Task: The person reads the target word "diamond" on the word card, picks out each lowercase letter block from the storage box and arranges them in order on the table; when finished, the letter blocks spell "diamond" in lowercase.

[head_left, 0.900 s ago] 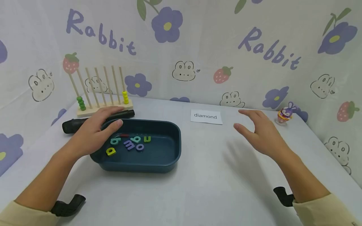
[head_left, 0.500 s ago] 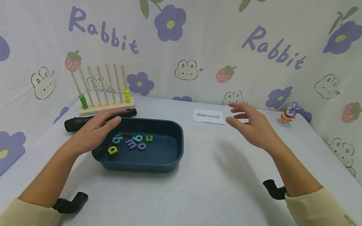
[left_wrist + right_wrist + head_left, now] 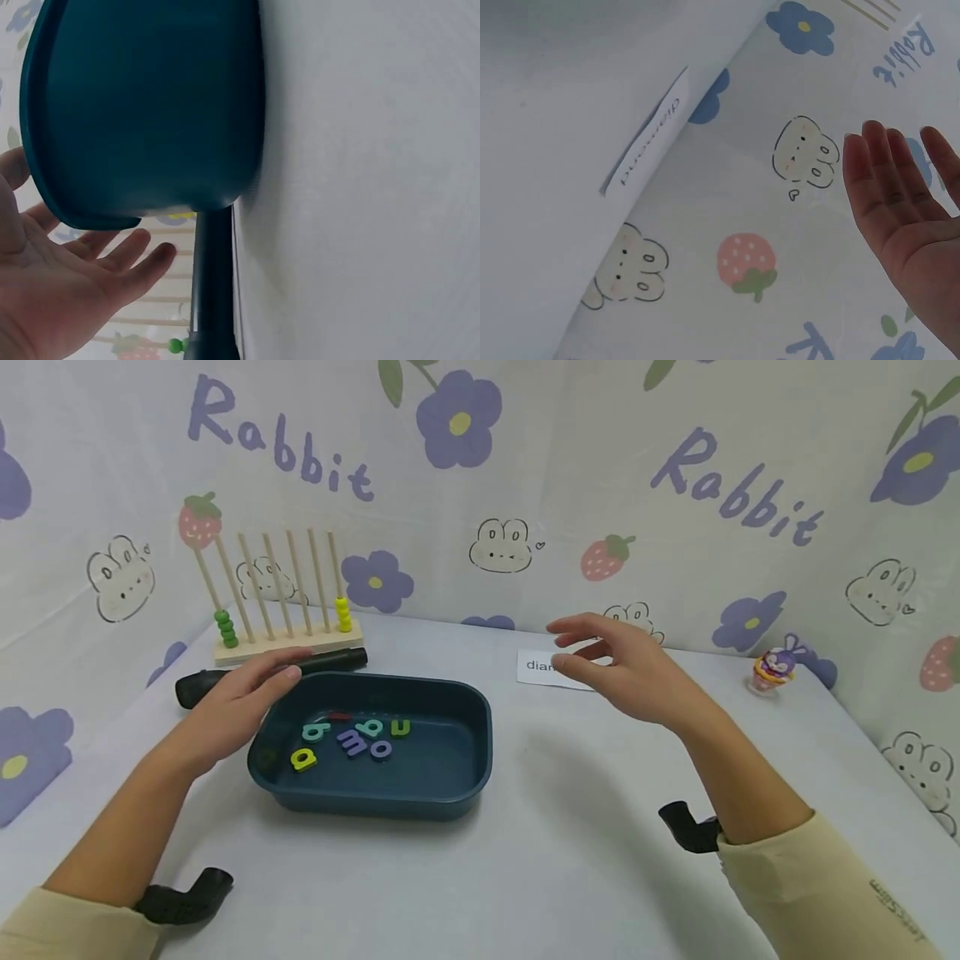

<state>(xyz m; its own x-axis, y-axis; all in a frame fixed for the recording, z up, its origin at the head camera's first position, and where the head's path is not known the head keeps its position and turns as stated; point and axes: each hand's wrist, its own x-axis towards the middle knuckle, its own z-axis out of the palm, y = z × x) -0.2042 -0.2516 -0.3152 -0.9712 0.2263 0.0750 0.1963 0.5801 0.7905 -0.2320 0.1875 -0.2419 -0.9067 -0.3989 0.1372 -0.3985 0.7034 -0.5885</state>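
Left hand (image 3: 232, 710) fingers relaxed at tray (image 3: 450, 777) corner, right hand (image 3: 630, 672) spread, empty, hiding word card (image 3: 536, 666), abacus (image 3: 285, 610) behind

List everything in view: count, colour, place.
tray: 1, dark teal, table centre-left.
letters: about 7, teal, purple, green, yellow, red, inside tray.
abacus: 1, wood with green and yellow beads, back left.
black tube: 1, lying between abacus and tray.
card: 1, white, printed, back centre, partly hidden by right hand.
toy: 1, purple rabbit figure, back right.
left hand: open, at tray's left rim.
right hand: open, raised above table, holding nothing.
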